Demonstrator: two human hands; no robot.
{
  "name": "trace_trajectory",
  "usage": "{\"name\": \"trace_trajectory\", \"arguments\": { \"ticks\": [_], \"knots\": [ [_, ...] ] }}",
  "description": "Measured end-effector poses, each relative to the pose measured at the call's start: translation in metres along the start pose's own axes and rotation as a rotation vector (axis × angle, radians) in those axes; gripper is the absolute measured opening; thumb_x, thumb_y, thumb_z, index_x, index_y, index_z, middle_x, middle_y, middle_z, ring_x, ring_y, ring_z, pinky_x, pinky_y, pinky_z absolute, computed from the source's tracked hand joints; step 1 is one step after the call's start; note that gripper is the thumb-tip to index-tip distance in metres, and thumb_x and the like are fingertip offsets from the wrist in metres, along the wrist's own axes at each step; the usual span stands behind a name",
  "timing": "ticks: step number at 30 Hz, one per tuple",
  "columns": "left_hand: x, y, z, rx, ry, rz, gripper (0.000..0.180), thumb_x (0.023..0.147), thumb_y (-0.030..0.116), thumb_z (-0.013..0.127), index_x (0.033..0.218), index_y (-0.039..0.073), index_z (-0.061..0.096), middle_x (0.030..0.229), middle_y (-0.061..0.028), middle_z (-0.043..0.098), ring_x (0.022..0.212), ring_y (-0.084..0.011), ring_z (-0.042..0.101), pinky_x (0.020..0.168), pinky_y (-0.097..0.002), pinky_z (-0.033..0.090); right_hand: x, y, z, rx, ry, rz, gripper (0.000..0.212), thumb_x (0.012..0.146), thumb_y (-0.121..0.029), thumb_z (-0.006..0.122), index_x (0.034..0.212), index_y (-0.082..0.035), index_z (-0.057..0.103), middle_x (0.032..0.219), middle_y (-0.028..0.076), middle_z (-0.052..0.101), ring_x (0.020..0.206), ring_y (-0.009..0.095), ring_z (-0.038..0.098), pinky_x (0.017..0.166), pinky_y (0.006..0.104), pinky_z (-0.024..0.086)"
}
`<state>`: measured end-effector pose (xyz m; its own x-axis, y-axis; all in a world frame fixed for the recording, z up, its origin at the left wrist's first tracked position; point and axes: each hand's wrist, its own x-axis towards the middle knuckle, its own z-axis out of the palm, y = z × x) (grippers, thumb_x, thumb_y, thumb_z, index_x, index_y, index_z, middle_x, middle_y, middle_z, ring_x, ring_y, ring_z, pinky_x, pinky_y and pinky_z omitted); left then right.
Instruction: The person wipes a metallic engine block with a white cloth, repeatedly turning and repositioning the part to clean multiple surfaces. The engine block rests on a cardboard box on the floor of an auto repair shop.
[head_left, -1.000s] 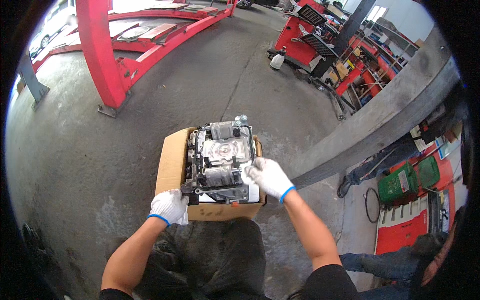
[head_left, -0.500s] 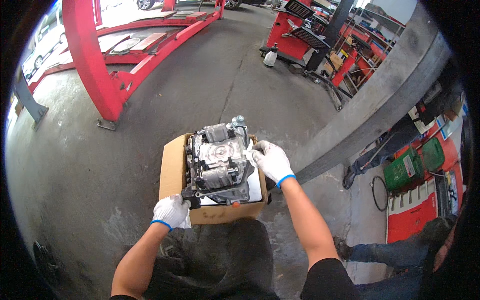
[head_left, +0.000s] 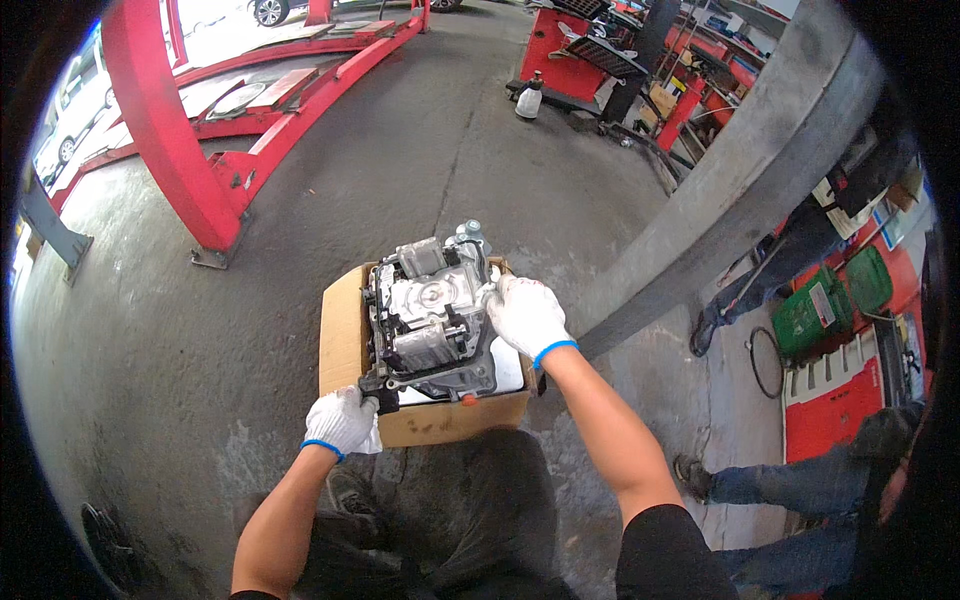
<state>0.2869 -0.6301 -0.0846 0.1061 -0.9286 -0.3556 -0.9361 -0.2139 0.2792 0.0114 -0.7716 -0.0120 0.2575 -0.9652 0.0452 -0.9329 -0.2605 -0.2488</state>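
Note:
A silvery transmission valve body [head_left: 432,295] with black plastic parts rests on an open cardboard box [head_left: 455,422] in front of me. My left hand [head_left: 342,418], in a white knit glove with a blue cuff, is closed on the unit's black connector [head_left: 378,392] at the near left corner. A loose white piece hangs beside that glove. My right hand [head_left: 527,312], gloved alike, is pinched around a small white cloth [head_left: 487,296] against the unit's right side. Its fingertips are partly hidden. White lining [head_left: 507,365] shows inside the box.
A grey post [head_left: 740,180] slants up just to the right. The red lift [head_left: 170,130] stands at the far left. A spray bottle [head_left: 529,99] is by a red tool cart [head_left: 553,55]. Another person's jeans-clad leg [head_left: 780,487] and a green bin [head_left: 812,315] are at the right.
My right hand has shifted slightly left and inward along the unit's right side with the cloth. My left hand keeps its hold on the corner. The view has shifted a little.

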Motion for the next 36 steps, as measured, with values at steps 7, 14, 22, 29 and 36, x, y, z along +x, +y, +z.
{"name": "trace_trajectory", "arguments": {
  "ticks": [7, 14, 22, 29, 36],
  "knots": [
    [-0.002, 0.004, -0.005, 0.003, -0.016, -0.011, 0.046, 0.094, 0.04, 0.057, 0.096, -0.003, 0.071, 0.095, -0.0282, 0.072, 0.092, -0.0439, 0.071, 0.087, -0.0509, 0.056, -0.05, -0.02, 0.006, 0.137, -0.069, 0.085, 0.04, 0.097, -0.036, 0.052, 0.092, -0.002, 0.071, 0.093, 0.027, 0.071, 0.092, 0.044, 0.07, 0.085, 0.0531, 0.055],
    [0.0, 0.001, -0.007, -0.021, -0.005, -0.01, 0.046, 0.094, 0.042, 0.058, 0.095, -0.002, 0.072, 0.096, -0.0287, 0.072, 0.093, -0.0441, 0.071, 0.087, -0.0512, 0.056, -0.046, 0.021, 0.03, 0.735, 0.002, 0.261, 0.033, 0.096, -0.026, 0.057, 0.101, 0.004, 0.07, 0.081, 0.022, 0.069, 0.073, 0.033, 0.069, 0.069, 0.0401, 0.054],
    [-0.001, 0.002, -0.004, 0.006, -0.004, -0.007, 0.046, 0.094, 0.041, 0.057, 0.095, -0.003, 0.071, 0.095, -0.0288, 0.072, 0.092, -0.0447, 0.071, 0.087, -0.0515, 0.055, -0.027, 0.0, 0.03, 0.406, 0.16, 0.224, 0.035, 0.093, -0.032, 0.06, 0.09, 0.001, 0.071, 0.081, 0.023, 0.071, 0.084, 0.04, 0.071, 0.08, 0.0464, 0.054],
    [-0.002, 0.004, -0.008, -0.016, -0.035, -0.018, 0.045, 0.094, 0.04, 0.058, 0.095, -0.003, 0.071, 0.095, -0.0285, 0.072, 0.093, -0.0443, 0.071, 0.088, -0.0508, 0.055, -0.069, -0.01, 0.009, 0.46, -0.182, 0.072, 0.032, 0.096, -0.031, 0.057, 0.096, -0.002, 0.072, 0.09, 0.025, 0.071, 0.087, 0.043, 0.069, 0.082, 0.051, 0.054],
    [0.002, 0.0, -0.008, -0.01, -0.055, 0.014, 0.046, 0.094, 0.04, 0.057, 0.096, -0.004, 0.072, 0.097, -0.0291, 0.072, 0.095, -0.0439, 0.071, 0.088, -0.05, 0.056, -0.026, 0.015, 0.006, 0.551, 0.0, 0.214, 0.036, 0.094, -0.032, 0.058, 0.097, 0.0, 0.074, 0.091, 0.025, 0.072, 0.089, 0.041, 0.07, 0.083, 0.0492, 0.055]
  ]
}}
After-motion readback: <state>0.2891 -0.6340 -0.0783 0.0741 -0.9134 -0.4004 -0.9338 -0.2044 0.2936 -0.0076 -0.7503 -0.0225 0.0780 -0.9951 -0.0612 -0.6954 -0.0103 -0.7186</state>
